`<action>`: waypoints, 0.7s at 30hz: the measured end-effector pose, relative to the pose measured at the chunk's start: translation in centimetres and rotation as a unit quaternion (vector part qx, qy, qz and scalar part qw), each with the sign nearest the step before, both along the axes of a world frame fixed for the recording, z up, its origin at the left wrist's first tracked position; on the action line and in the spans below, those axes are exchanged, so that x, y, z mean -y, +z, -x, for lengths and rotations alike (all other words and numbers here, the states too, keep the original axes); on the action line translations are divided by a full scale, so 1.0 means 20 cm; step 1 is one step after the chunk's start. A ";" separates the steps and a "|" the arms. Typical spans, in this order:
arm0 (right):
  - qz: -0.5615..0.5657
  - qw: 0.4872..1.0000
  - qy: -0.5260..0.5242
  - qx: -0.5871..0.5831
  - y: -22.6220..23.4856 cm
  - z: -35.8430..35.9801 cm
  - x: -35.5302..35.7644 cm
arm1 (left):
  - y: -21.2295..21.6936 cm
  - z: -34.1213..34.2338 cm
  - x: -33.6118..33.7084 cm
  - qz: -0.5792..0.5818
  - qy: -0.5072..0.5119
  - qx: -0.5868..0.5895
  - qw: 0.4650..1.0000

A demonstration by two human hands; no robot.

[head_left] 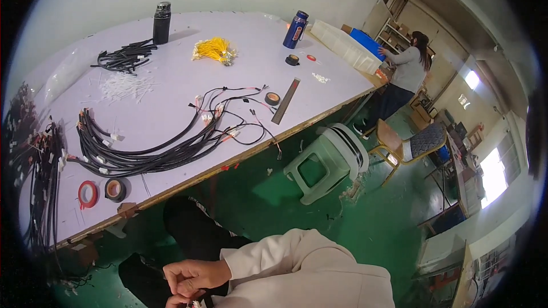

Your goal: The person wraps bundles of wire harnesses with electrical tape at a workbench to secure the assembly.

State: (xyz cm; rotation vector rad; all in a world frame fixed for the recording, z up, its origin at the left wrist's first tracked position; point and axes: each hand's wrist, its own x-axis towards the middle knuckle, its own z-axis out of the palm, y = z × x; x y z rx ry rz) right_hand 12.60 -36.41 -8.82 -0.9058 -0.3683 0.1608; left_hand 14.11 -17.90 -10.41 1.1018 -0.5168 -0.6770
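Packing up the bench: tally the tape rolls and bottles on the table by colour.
Red tape rolls: 2
Black or dark tape rolls: 3
Black bottle: 1
Blue bottle: 1
Total: 7

A: Hands?
B: Both low at the bottom edge. Right hand (197,275) curled, cream sleeve behind it; left hand (178,300) just under, touching it, mostly cut off. Something small between the fingers, too small to tell.

A: On the table?
B: White worktable (171,57) with wooden edge. Bundle of black cable harnesses (142,157) near the front edge, red tape roll (87,194) just beside black tape roll (116,189). Yellow wire bunch (214,50), black steel bottle (161,22), blue bottle (295,29) farther back.

A: Floor?
B: Green. Pale green plastic stool (325,162) near the table. Another person in grey top (406,68) at the far corner.
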 end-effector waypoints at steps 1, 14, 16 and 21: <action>0.014 1.000 0.004 0.004 -0.01 0.00 0.00 | 0.00 0.01 0.00 -0.005 0.007 0.005 1.000; -0.064 0.998 0.002 -0.027 -0.06 -0.11 0.05 | 0.07 -0.02 0.10 -0.004 0.131 0.093 0.987; -0.095 0.994 -0.007 -0.047 -0.06 -0.12 0.00 | 0.07 -0.08 0.12 0.010 0.197 0.150 0.969; 0.149 0.985 0.074 0.038 -0.20 -0.11 -0.18 | 0.21 -0.17 0.12 -0.052 0.322 0.138 0.935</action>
